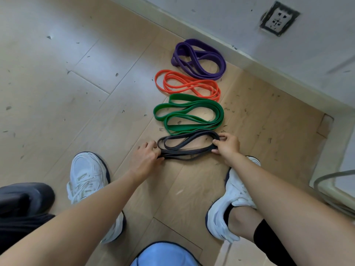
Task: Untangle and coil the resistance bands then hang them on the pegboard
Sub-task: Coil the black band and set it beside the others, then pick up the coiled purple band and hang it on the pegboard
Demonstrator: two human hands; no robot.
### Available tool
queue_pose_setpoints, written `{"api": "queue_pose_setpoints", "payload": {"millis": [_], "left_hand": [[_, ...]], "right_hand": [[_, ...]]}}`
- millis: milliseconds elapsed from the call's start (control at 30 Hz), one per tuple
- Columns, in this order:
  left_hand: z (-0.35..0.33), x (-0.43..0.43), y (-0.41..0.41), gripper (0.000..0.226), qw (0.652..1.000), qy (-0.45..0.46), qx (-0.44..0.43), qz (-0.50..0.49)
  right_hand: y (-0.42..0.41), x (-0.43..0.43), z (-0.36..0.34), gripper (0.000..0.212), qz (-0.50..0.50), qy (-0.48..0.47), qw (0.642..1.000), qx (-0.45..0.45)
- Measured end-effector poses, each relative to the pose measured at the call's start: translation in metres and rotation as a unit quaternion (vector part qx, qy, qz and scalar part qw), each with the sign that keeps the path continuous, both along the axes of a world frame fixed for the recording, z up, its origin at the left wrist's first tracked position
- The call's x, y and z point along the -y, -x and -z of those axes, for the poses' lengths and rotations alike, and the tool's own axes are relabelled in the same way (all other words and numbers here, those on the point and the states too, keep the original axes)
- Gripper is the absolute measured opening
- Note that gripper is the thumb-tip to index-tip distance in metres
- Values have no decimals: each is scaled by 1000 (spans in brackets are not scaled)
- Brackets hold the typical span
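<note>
Four coiled bands lay in a row on the wooden floor (57, 77). The black band (187, 145), nearest the person, was gripped at both ends: the left hand (147, 157) pinched its bunched left end, the right hand (227, 145) its right. Beyond it lay the green band (189, 114), the orange band (187, 85) and the purple band (198, 59) near the wall. White sneakers (87, 177) flanked the arms.

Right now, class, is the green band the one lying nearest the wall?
No: the purple band lies nearest the wall, and the green band is third out, beside the black band.
</note>
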State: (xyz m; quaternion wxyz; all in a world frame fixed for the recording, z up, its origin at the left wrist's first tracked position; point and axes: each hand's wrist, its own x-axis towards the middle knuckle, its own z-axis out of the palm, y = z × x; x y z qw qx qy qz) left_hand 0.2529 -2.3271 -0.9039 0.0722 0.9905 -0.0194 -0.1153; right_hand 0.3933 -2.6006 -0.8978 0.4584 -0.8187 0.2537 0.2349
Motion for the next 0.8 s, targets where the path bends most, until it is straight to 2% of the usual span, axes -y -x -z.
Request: {"api": "queue_pose_setpoints", "payload": {"millis": [167,267,533,667,800], "left_hand": [[-7,-7,-8,23,998,-63,25,18],[-7,-8,-3,25,998,-61,-14,18],[-44,-19,-19,40,987,71,-139,-49],[-73,-29,-39,31,976,119,-162,-87],[-112,-29,-60,27,972,150,-165,-70]], "right_hand": [[7,-2,10,34,-8,-9,1000,-17],[6,2,8,37,-61,9,998,-30],[-9,13,-21,46,-241,67,968,-38],[-16,11,-51,42,-299,89,949,-38],[-23,5,-85,32,-336,92,937,-9]]}}
